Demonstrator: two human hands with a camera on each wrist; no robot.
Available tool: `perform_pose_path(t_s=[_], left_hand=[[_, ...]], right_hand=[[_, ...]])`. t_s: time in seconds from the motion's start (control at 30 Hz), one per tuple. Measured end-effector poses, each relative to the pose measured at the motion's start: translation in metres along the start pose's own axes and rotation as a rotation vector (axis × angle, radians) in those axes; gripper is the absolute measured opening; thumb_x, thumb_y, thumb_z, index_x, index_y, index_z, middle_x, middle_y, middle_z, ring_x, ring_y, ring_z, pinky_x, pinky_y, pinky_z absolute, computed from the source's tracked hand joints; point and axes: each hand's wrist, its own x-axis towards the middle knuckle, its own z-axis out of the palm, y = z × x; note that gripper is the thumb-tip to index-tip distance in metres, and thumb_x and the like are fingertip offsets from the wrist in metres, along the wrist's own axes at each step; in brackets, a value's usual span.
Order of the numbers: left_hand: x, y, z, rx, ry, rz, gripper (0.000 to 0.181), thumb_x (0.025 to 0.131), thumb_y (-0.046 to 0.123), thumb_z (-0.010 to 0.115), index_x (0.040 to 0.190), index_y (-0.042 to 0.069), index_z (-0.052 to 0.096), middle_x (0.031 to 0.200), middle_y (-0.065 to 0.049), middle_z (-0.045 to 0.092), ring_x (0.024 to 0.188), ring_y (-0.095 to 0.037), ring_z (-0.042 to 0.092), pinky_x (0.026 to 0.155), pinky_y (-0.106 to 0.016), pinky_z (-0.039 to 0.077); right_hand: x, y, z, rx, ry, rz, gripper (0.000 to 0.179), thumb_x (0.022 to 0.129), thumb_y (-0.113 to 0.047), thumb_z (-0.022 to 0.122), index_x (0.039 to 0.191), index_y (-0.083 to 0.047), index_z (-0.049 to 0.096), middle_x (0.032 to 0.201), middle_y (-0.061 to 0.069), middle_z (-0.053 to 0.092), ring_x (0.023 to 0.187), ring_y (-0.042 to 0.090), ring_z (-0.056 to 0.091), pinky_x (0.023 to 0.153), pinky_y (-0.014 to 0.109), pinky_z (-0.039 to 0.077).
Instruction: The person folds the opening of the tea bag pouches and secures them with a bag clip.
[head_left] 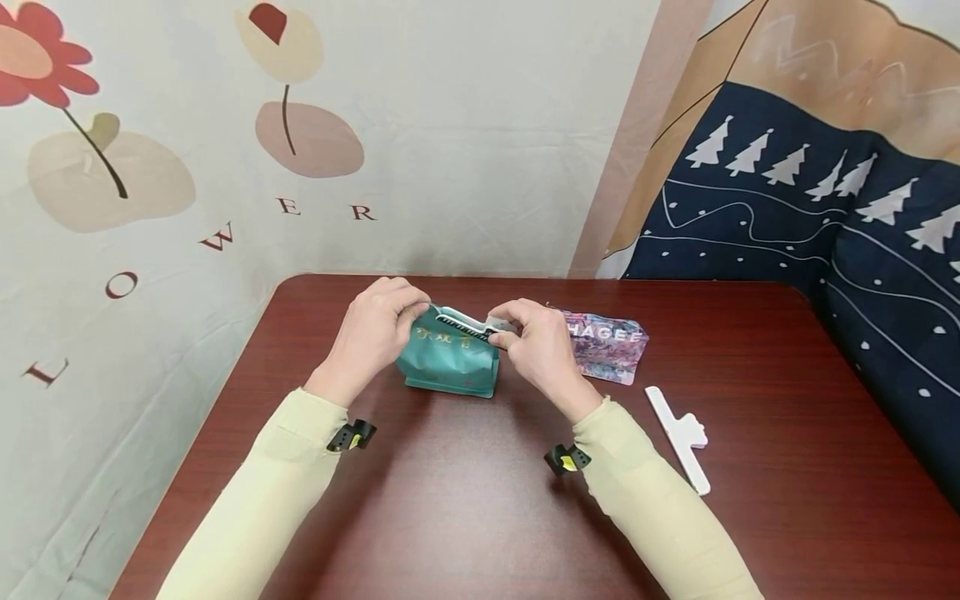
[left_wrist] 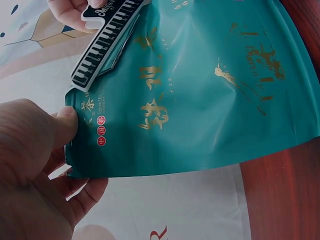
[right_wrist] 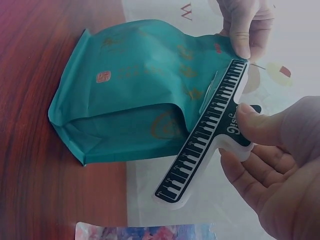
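A teal tea bag (head_left: 448, 360) with gold lettering stands upright on the table. My left hand (head_left: 381, 323) pinches a corner of its top edge between thumb and fingers. A long bag clip (right_wrist: 205, 135) with a piano-key print lies across the top of the bag. With thumb and fingers, my right hand (right_wrist: 272, 150) pinches the handle of this clip. In the left wrist view the bag's top edge shows between the clip (left_wrist: 105, 45) and my left thumb (left_wrist: 65, 125). Part of the clip's far side is hidden behind the bag.
Behind my right hand lies a pink and blue patterned pouch (head_left: 611, 346) with white letters. A second clip, plain white (head_left: 678, 442), lies to the right on the dark red wooden table (head_left: 465, 517). Printed cloth (head_left: 465, 142) hangs behind the table's far edge.
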Motion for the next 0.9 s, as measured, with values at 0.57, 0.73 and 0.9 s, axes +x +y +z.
perform_pose_path(t_s=[0.57,0.73,0.9], left_hand=[[0.0002,0.0001,-0.0001,0.009,-0.021,-0.014,0.006,0.094,0.003,0.072,0.096,0.003,0.078,0.093,-0.006,0.073,0.091,-0.028,0.061,0.08,-0.042,0.053],[0.0005,0.0008,-0.0033,0.004,-0.06,-0.037,0.009,0.096,0.001,0.07,0.101,0.004,0.077,0.098,-0.007,0.072,0.096,-0.028,0.062,0.084,-0.043,0.053],[0.0003,0.0015,-0.0054,-0.014,-0.06,-0.083,0.01,0.096,0.0,0.069,0.102,0.004,0.076,0.099,-0.008,0.071,0.092,-0.027,0.063,0.08,-0.042,0.053]], right_hand=[[0.0042,-0.0068,0.0056,0.032,0.011,0.024,0.021,0.082,-0.005,0.085,0.102,-0.007,0.079,0.096,0.007,0.078,0.07,0.021,0.062,0.064,0.034,0.047],[0.0042,-0.0071,0.0058,0.032,0.004,0.029,0.021,0.082,-0.004,0.084,0.103,-0.007,0.079,0.097,0.006,0.077,0.072,0.02,0.063,0.065,0.034,0.048],[0.0036,-0.0067,0.006,0.037,0.005,0.031,0.021,0.083,-0.003,0.084,0.103,-0.006,0.079,0.098,0.007,0.077,0.071,0.02,0.061,0.064,0.033,0.047]])
